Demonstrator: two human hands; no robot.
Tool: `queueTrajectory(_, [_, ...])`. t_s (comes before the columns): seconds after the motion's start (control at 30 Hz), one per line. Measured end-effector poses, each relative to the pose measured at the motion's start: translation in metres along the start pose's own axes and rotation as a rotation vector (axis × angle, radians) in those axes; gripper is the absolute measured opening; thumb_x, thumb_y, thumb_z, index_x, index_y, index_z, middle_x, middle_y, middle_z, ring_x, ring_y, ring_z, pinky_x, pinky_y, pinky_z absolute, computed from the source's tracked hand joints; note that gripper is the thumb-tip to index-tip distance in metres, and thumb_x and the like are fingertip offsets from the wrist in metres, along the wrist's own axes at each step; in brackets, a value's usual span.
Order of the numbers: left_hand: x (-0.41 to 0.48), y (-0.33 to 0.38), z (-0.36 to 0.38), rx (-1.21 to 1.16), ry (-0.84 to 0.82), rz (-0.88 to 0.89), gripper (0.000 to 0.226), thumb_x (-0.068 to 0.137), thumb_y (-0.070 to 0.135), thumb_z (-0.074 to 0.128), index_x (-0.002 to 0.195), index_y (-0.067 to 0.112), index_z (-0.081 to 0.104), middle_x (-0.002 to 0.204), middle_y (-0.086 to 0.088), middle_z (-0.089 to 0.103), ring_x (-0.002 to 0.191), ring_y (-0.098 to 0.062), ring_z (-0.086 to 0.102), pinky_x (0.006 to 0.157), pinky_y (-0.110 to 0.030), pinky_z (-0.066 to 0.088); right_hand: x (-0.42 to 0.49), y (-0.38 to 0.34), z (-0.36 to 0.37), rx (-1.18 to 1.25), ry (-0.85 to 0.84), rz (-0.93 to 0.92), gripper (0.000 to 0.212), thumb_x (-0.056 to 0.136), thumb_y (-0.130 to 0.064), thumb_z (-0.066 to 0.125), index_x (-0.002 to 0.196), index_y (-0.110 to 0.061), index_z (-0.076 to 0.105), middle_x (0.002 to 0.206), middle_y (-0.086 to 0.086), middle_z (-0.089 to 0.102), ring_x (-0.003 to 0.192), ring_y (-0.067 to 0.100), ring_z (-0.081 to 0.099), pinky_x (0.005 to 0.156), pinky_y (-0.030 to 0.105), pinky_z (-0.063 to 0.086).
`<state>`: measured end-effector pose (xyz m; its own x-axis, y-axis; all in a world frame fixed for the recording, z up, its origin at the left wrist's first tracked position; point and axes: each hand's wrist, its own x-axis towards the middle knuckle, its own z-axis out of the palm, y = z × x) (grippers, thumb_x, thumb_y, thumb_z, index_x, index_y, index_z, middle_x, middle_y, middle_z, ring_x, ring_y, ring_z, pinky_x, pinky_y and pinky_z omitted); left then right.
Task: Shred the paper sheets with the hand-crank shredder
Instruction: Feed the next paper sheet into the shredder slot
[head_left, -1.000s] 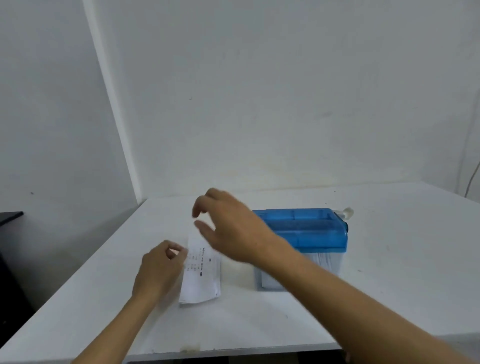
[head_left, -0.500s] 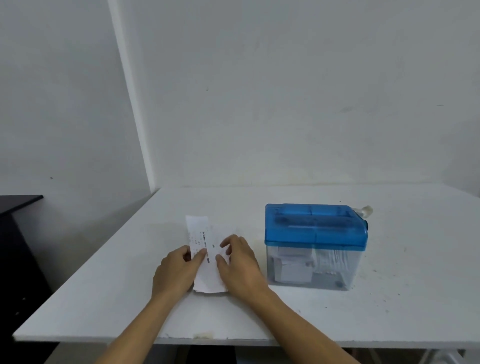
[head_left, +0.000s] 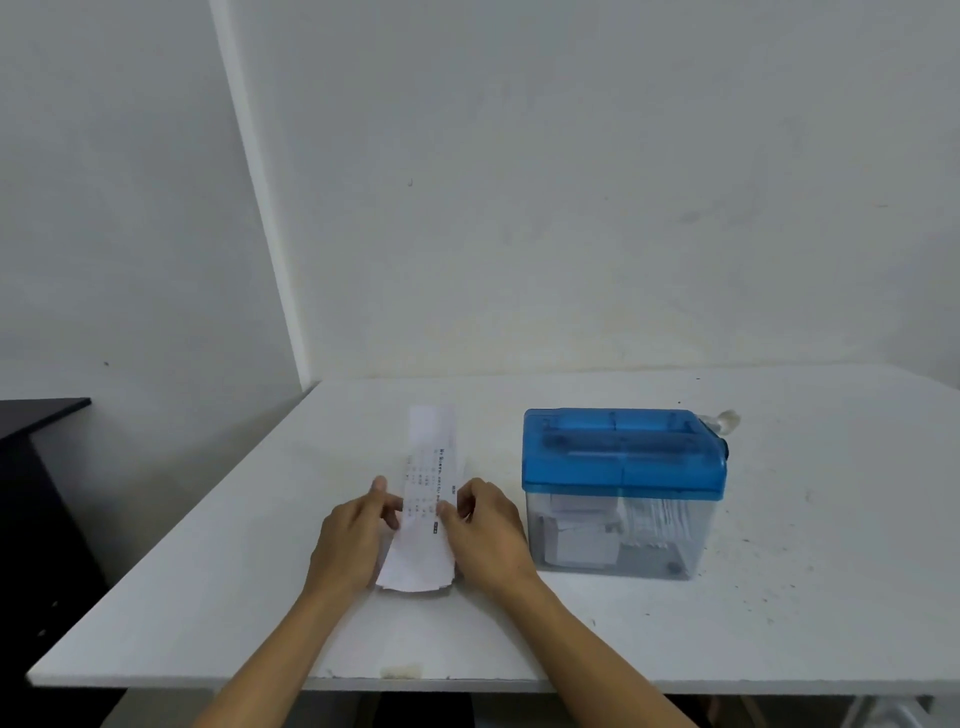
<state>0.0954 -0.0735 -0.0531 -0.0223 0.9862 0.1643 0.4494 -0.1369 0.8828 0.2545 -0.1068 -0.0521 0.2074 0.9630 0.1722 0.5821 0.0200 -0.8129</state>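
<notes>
Since half a second ago both hands have drawn apart to the long edges of the narrow white printed paper sheet (head_left: 427, 478), which now stretches further up the white table (head_left: 208, 571). The left hand (head_left: 353, 535) pinches the sheet's left edge between thumb and curled fingers, and the right hand (head_left: 491, 530) grasps the right edge the same way. The sheet's near end lies between the wrists, and layered edges show there. Just beside the right hand stands the small shredder with a translucent blue lid and clear bin (head_left: 623, 467), white shreds inside, its pale crank knob (head_left: 727, 418) at the far right corner. A dark cabinet (head_left: 31, 467) sits off the table's left.
</notes>
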Motion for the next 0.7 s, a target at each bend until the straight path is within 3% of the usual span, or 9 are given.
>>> queueTrajectory(0.07, [0.003, -0.003, 0.001, 0.082, 0.03, 0.021, 0.025, 0.102, 0.034, 0.052, 0.085, 0.028, 0.069, 0.085, 0.007, 0.068, 0.081, -0.017, 0.064, 0.073, -0.036, 0.05, 0.0, 0.0, -0.002, 0.004, 0.023, -0.005, 0.017, 0.1, -0.036, 0.051, 0.097, -0.02, 0.049, 0.107, -0.002, 0.058, 0.086, 0.008, 0.054, 0.073, 0.021, 0.048])
queueTrajectory(0.13, [0.005, -0.005, 0.003, 0.188, 0.02, 0.027, 0.01, 0.094, 0.038, 0.065, 0.086, 0.032, 0.066, 0.087, 0.011, 0.068, 0.082, -0.012, 0.065, 0.071, -0.035, 0.054, 0.0, -0.001, -0.001, -0.006, 0.023, -0.01, 0.013, 0.1, -0.032, 0.048, 0.099, -0.019, 0.048, 0.111, -0.002, 0.054, 0.091, 0.01, 0.054, 0.079, 0.024, 0.05])
queueTrajectory(0.23, [0.003, -0.002, 0.006, 0.225, 0.012, -0.017, 0.029, 0.079, 0.054, 0.077, 0.086, 0.03, 0.063, 0.082, 0.01, 0.067, 0.074, -0.009, 0.064, 0.058, -0.028, 0.045, -0.001, -0.001, 0.0, -0.006, 0.018, 0.016, 0.011, 0.1, -0.028, 0.048, 0.106, -0.02, 0.046, 0.12, -0.001, 0.053, 0.103, 0.014, 0.055, 0.088, 0.03, 0.054])
queueTrajectory(0.37, [0.002, 0.0, 0.009, 0.249, 0.009, -0.006, 0.043, 0.07, 0.06, 0.082, 0.087, 0.027, 0.06, 0.078, 0.005, 0.067, 0.069, -0.011, 0.064, 0.055, -0.025, 0.042, -0.003, -0.001, -0.001, 0.077, -0.015, 0.058, 0.028, 0.097, -0.019, 0.053, 0.122, -0.024, 0.04, 0.14, -0.003, 0.052, 0.119, 0.018, 0.058, 0.069, 0.013, 0.052])
queueTrajectory(0.43, [0.004, -0.001, 0.009, 0.229, 0.017, -0.001, 0.042, 0.069, 0.058, 0.083, 0.088, 0.027, 0.061, 0.078, 0.005, 0.068, 0.07, -0.012, 0.065, 0.055, -0.025, 0.044, -0.004, -0.001, -0.004, 0.147, -0.011, 0.069, 0.043, 0.096, -0.006, 0.05, 0.13, -0.027, 0.032, 0.143, 0.0, 0.05, 0.122, 0.018, 0.056, 0.065, 0.011, 0.052])
queueTrajectory(0.5, [0.005, -0.002, 0.008, 0.226, 0.021, -0.003, 0.04, 0.07, 0.056, 0.083, 0.089, 0.027, 0.063, 0.079, 0.006, 0.069, 0.073, -0.01, 0.066, 0.056, -0.025, 0.045, -0.006, -0.002, -0.006, 0.169, -0.006, 0.063, 0.061, 0.095, 0.002, 0.046, 0.139, -0.031, 0.021, 0.142, 0.002, 0.048, 0.123, 0.017, 0.054, 0.08, 0.02, 0.058])
queueTrajectory(0.57, [0.007, -0.004, 0.007, 0.212, 0.021, -0.008, 0.036, 0.073, 0.052, 0.083, 0.09, 0.027, 0.064, 0.083, 0.008, 0.069, 0.076, -0.009, 0.065, 0.059, -0.026, 0.046, -0.009, -0.007, -0.009, 0.156, -0.013, 0.031, 0.069, 0.096, 0.002, 0.047, 0.142, -0.038, 0.014, 0.144, 0.001, 0.044, 0.128, 0.017, 0.049, 0.098, 0.031, 0.053])
queueTrajectory(0.63, [0.008, -0.005, 0.007, 0.186, 0.02, -0.012, 0.032, 0.075, 0.047, 0.084, 0.091, 0.027, 0.065, 0.084, 0.008, 0.069, 0.078, -0.009, 0.065, 0.061, -0.028, 0.047, -0.01, -0.009, -0.01, 0.153, -0.013, -0.025, 0.057, 0.1, -0.004, 0.044, 0.129, -0.045, 0.017, 0.144, 0.002, 0.043, 0.128, 0.018, 0.047, 0.107, 0.037, 0.046])
queueTrajectory(0.7, [0.009, -0.006, 0.007, 0.157, 0.023, -0.019, 0.03, 0.075, 0.042, 0.084, 0.092, 0.027, 0.065, 0.084, 0.008, 0.07, 0.079, -0.01, 0.065, 0.064, -0.029, 0.049, -0.01, -0.01, -0.01, 0.175, 0.015, -0.069, 0.049, 0.103, -0.012, 0.041, 0.128, -0.049, 0.02, 0.146, 0.0, 0.044, 0.129, 0.017, 0.047, 0.109, 0.038, 0.044])
